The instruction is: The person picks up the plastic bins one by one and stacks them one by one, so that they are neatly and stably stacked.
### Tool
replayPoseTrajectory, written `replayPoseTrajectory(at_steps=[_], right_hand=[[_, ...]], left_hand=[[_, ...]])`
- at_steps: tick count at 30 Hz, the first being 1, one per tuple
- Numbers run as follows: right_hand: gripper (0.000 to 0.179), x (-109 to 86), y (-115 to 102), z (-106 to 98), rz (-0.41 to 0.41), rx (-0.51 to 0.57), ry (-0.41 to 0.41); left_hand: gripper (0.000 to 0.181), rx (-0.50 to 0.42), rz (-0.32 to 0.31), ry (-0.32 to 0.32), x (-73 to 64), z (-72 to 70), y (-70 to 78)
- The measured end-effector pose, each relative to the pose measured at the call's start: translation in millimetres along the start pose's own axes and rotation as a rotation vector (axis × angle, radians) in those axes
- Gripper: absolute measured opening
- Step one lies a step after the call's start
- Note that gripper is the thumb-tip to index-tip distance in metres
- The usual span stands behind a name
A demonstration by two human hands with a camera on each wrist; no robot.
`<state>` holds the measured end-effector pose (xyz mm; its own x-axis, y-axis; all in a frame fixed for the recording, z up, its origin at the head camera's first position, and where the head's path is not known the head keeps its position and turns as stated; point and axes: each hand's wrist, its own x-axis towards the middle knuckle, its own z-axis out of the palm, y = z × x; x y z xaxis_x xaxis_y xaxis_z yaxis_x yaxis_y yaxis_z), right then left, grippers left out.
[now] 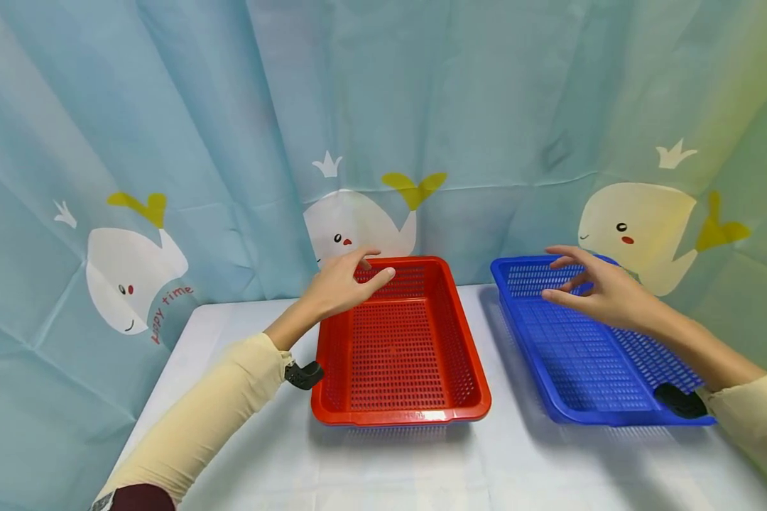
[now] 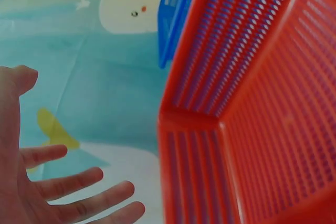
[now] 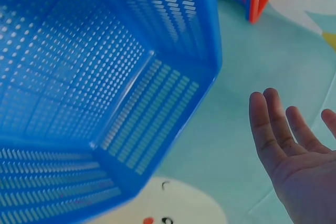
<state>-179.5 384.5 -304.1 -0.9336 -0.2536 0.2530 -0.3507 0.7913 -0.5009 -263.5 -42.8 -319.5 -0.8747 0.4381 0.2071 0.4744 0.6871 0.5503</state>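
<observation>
Fingers [image 2: 73, 182] apart, left hand [image 1: 341, 285] near red basket [image 1: 393, 362]

I'm in some curtained-off spot, home or workplace I can't tell: blue cloth [image 1: 486, 113] printed with whales [image 1: 358, 220] hangs behind the white surface's [image 1: 396, 472] far edge.

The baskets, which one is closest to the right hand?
The blue basket on the right, its far end by the right hand. The red basket is nearer the left hand.

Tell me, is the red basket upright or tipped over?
Upright: the red basket has its open top facing up, perforated floor visible inside.
</observation>
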Motion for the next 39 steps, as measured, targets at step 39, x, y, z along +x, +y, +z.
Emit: replayPoseTrajectory(at_steps=[39], right_hand=[[0.082,-46.8,101.4,-66.6,0.289,-0.112,-0.088]], left_hand=[[0.066,-0.442,-0.277,0.046,48.0,133.9,162.0]])
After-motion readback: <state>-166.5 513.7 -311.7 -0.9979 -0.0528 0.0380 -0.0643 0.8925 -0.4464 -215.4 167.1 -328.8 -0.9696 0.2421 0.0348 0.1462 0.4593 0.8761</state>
